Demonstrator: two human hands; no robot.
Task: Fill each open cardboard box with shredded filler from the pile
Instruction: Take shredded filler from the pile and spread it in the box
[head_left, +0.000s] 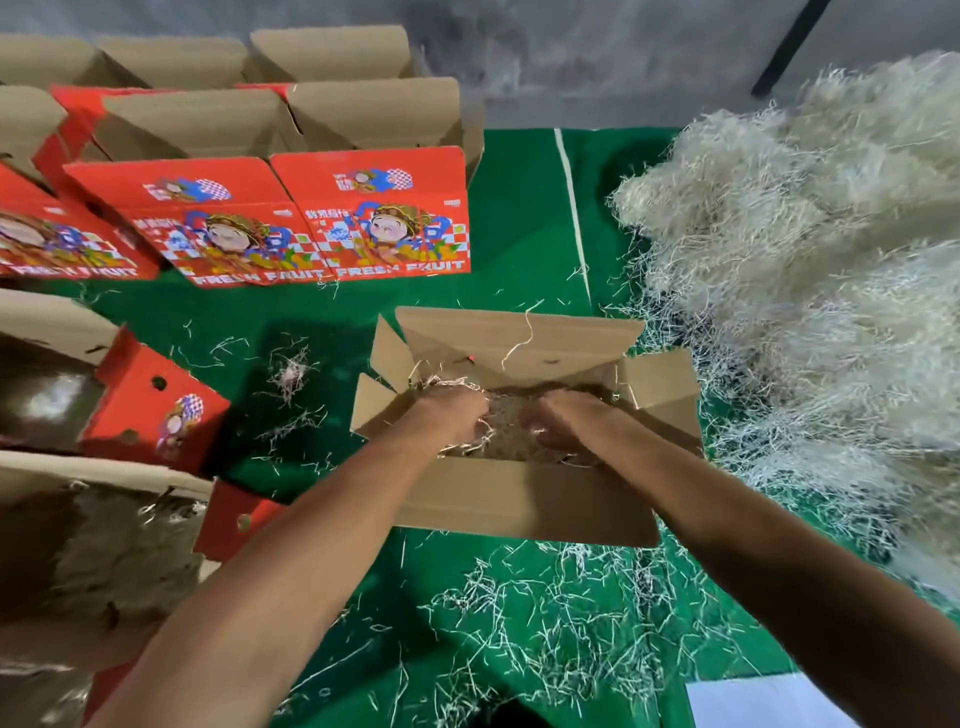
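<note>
**Pressing filler down into the middle box**

The open box (524, 499) sits on the green mat (519, 208), flaps up, with a layer of filler (511, 421) already inside. Both hands are in the box. The left hand (452, 415) is at the left half, fingers curled down into the strands. The right hand (566, 421) is just right of it, fingers also bent into the filler. Whether either hand actually clutches a tuft or only pushes on it, I cannot tell; the fingertips are buried.

Step in hand, as I judge it: spreading and tamping the load. To do it well, work from the box centre out to the corners, keep the palms flat and leave the layer loose rather than packed hard. Stray strands draped over the far flap should be tucked in.

The pile (810, 260) lies right of the box, touching its right flap, so a top-up is a short reach. Loose strands (561, 623) litter the mat in front of the box. Left of the box stand two boxes holding filler (104, 561). Behind the box, well apart, red printed boxes (322, 228) stand in rows.
</note>
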